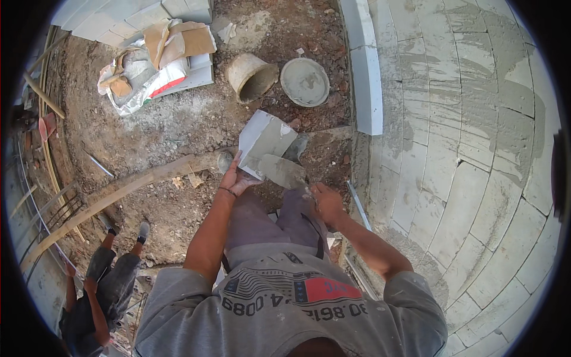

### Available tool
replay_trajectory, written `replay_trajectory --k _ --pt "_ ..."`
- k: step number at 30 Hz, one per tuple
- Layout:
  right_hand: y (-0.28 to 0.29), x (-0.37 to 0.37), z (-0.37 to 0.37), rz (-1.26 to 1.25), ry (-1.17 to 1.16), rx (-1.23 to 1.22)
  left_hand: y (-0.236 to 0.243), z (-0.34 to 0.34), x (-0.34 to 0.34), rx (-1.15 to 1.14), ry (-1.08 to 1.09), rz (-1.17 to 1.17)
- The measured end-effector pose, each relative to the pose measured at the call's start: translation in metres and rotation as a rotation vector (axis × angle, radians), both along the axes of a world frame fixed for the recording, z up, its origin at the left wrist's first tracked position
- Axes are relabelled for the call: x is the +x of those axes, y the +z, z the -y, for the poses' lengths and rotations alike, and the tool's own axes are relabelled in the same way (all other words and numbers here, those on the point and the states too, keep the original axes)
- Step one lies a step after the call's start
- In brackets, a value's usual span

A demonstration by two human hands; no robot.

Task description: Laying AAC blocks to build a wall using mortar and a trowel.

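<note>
In front of my legs a white lightweight concrete block (251, 132) is tilted, with grey mortar spread over much of its upper face. My left hand (235, 179) holds the block by its near left corner, fingers along its side. My right hand (327, 203) is closed around the handle of a trowel, which the hand mostly hides. The mortar-coated trowel blade (284, 171) lies over the near right edge of the block, touching or very close to it.
A tipped bucket (251, 77) and a round mortar tub (304, 82) stand beyond the block. Farther left is a torn powder sack (143, 74). A block wall (452, 178) rises on the right; a plank (119, 202) crosses the dirt. Another person (110, 285) is at lower left.
</note>
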State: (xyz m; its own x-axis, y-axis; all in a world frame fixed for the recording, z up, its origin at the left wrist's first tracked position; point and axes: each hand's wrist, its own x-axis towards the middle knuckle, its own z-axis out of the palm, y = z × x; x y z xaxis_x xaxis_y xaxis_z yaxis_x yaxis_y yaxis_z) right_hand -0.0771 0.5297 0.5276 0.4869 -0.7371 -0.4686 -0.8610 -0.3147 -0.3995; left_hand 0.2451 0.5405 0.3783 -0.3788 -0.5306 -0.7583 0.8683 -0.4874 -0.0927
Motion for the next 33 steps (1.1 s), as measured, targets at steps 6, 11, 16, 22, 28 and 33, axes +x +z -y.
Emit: replay_trajectory --k 6,11,16,22,28,33 --pt "0.000 0.057 0.014 -0.081 0.148 -0.027 -0.011 -0.003 0.004 -0.115 0.029 -0.047" --pt "-0.017 0.033 0.040 -0.093 -0.080 -0.044 -0.002 0.001 -0.001 -0.007 -0.034 0.027" --pt "-0.034 0.008 0.087 -0.067 -0.212 -0.096 -0.002 0.006 0.000 0.008 -0.028 0.012" --pt "-0.037 -0.037 0.091 0.003 -0.104 -0.069 -0.009 0.005 0.002 0.002 -0.016 0.052" --pt "-0.039 -0.077 0.067 0.074 -0.169 -0.022 0.001 0.006 0.004 0.012 -0.024 0.075" --pt "-0.044 0.005 0.080 0.523 -0.222 0.007 0.005 0.003 0.011 0.009 -0.008 0.009"
